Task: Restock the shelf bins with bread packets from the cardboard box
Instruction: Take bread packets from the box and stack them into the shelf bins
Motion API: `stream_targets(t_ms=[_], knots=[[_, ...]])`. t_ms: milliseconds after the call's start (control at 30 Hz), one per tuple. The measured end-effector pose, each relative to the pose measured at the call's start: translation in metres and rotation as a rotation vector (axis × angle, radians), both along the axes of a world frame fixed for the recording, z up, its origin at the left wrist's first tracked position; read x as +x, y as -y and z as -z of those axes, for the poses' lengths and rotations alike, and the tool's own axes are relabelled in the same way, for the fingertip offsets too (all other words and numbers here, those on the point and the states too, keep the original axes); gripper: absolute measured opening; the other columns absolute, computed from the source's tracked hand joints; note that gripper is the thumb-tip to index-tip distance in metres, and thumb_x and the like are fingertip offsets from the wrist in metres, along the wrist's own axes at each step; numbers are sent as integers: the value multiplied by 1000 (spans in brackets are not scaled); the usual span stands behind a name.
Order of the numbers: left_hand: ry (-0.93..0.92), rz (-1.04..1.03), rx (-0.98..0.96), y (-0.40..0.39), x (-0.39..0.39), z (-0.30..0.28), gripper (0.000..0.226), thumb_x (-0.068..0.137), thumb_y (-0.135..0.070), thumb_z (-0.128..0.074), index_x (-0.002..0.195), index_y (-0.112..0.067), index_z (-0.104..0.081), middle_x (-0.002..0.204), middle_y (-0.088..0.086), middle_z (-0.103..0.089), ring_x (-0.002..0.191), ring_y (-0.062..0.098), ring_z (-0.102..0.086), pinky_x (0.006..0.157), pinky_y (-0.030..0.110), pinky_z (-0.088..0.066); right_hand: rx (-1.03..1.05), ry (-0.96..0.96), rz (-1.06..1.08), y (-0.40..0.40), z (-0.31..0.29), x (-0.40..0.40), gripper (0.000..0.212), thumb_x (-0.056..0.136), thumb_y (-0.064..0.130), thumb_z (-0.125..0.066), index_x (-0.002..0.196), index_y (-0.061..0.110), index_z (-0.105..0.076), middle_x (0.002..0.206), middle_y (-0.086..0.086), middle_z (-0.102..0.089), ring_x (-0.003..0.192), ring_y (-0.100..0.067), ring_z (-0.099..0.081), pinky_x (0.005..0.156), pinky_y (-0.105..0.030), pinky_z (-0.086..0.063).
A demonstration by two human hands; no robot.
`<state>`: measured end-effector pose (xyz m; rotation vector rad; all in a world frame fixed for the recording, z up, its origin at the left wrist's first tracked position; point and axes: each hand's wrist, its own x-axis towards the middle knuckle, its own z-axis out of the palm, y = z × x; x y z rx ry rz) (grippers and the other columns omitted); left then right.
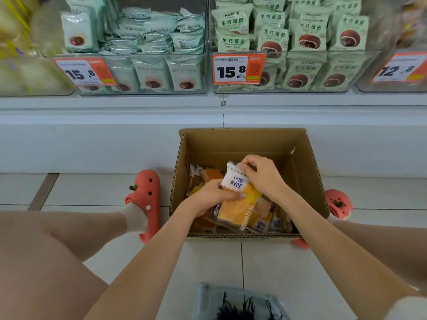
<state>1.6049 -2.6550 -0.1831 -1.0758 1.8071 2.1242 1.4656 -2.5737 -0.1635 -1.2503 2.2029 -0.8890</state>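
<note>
Both hands reach into the cardboard box (245,144) on the floor: left hand (213,195) grips the bread packet (240,204) from beneath, right hand (261,174) pinches its white top edge.

Matt corrugated cardboard box (305,172), glossy plastic bread packet (240,204), clear plastic bins (205,54)

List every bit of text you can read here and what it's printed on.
"15.8": middle price tag.
"15.8": left price tag, blurred.
"12.8": right price tag, blurred.
"生巧福团": green packets in the right-hand bin.
"芝士风味": bread packet gripped by both hands.
Smaller print is unreadable.
</note>
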Motion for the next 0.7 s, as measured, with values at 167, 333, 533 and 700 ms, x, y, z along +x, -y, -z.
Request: stream_targets(t_ms=[167, 333, 533, 700], knots=[[25, 37, 65, 5, 0, -15, 37, 87, -37, -65, 118, -18, -59, 111, 3, -69, 98, 17, -68, 77, 30, -55, 51, 34, 177, 1, 0, -11, 22, 98, 30, -46, 83, 17, -56, 77, 7, -57, 66, -7, -51, 52, -18, -35], [-191, -271, 210, 20, 15, -15, 57, 92, -52, -45, 115, -3, -61, 109, 17, -69, 95, 26, -68, 81, 33, -56, -27, 124, 435, -11, -4, -22, 27, 100, 30, -43, 93, 9, -58, 78, 3, -56, 64, -5, -47, 51, -16, -32], [-79, -565, -693, 7, -13, -23, 48, 103, -35, -34, 68, -8, -55, 59, 1, -55, 51, 9, -50, 49, 17, -38, -174, 202, 732, -14, 0, 0, 26, 101, 24, -40, 104, 3, -56, 89, -1, -53, 65, 1, -43, 50, 1, -35], [5, -435, -1202, 16, -22, -47, 42, 104, -27, -31, 77, -6, -55, 60, 2, -56, 48, 15, -51, 46, 19, -38, -331, 255, 867, -10, -18, 7, 29, 101, 24, -40, 106, 0, -55, 90, -1, -52, 65, 1, -44, 51, 1, -36]])
